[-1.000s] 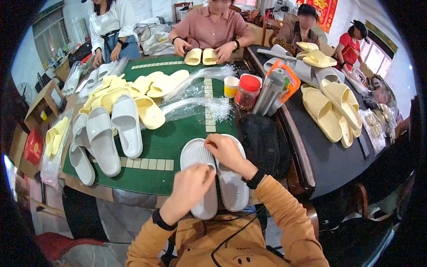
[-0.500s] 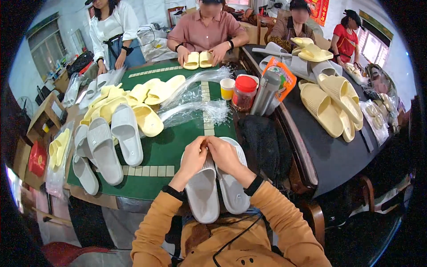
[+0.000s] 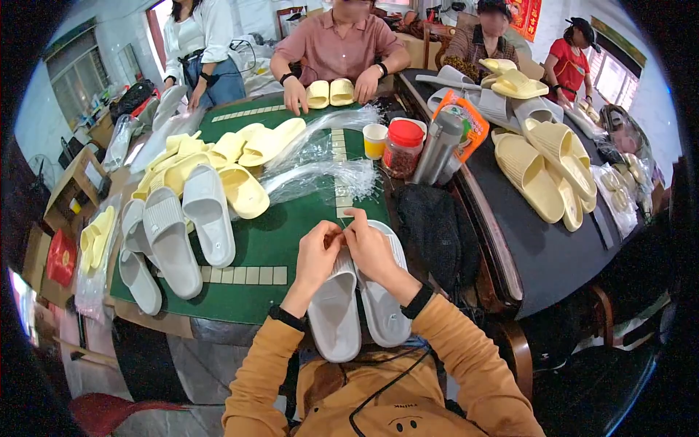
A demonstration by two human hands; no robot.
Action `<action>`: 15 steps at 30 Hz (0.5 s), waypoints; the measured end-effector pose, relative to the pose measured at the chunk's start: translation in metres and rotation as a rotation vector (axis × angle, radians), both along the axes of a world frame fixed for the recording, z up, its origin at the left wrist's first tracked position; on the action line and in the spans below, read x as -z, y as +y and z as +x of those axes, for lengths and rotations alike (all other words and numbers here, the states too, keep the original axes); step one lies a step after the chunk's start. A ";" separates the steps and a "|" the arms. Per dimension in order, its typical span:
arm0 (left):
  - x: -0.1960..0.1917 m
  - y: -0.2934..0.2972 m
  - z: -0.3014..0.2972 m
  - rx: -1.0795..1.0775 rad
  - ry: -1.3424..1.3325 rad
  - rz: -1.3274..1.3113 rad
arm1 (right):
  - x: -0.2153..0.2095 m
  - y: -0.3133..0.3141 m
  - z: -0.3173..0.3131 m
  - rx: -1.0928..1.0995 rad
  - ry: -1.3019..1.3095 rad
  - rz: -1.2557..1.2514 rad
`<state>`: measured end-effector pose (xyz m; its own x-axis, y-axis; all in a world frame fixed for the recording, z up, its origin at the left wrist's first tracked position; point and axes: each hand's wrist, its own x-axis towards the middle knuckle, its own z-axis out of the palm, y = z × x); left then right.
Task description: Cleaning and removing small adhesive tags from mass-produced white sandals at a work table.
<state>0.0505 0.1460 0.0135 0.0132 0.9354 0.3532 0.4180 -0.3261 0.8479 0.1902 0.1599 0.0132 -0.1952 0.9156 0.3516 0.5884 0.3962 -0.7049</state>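
Note:
A pair of grey slide slippers (image 3: 336, 322) lies side by side at the table's near edge, heels toward me. My left hand (image 3: 319, 255) is over the front of the left slipper, fingers closed in a pinch. Beside it, my right hand (image 3: 373, 253) pinches too, one finger raised, over the strap of the right slipper. The fingertips of both hands meet between the two straps. Whatever they pinch is too small and too covered to name.
Grey slippers (image 3: 173, 247) and a heap of pale yellow slippers (image 3: 186, 171) lie at left. Clear plastic ties (image 3: 331, 178) spread ahead. A red-lidded jar (image 3: 403, 149), paper cup (image 3: 374, 142) and steel flask (image 3: 438, 149) stand right. A person (image 3: 338, 44) sits opposite with yellow slippers.
My hands have come slightly apart at the fingertips, and a right finger has lifted. Across the table, the person has let go of the yellow slippers. At far left, another person has raised a grey slipper.

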 end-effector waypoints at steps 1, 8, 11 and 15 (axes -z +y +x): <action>0.000 0.000 0.001 0.001 -0.002 0.002 | 0.003 0.001 0.001 -0.013 0.021 0.032; -0.002 -0.001 0.000 -0.013 -0.007 0.036 | 0.000 0.009 0.010 -0.087 -0.019 0.012; -0.003 -0.003 -0.001 -0.010 -0.040 0.021 | -0.005 0.001 0.008 -0.062 0.065 0.011; -0.003 -0.003 0.001 -0.006 -0.075 0.033 | -0.009 -0.008 0.007 -0.017 0.147 0.157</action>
<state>0.0512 0.1434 0.0162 -0.0199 0.9234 0.3833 0.3554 -0.3518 0.8660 0.1970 0.1515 0.0225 -0.1468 0.8444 0.5152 0.4760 0.5169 -0.7115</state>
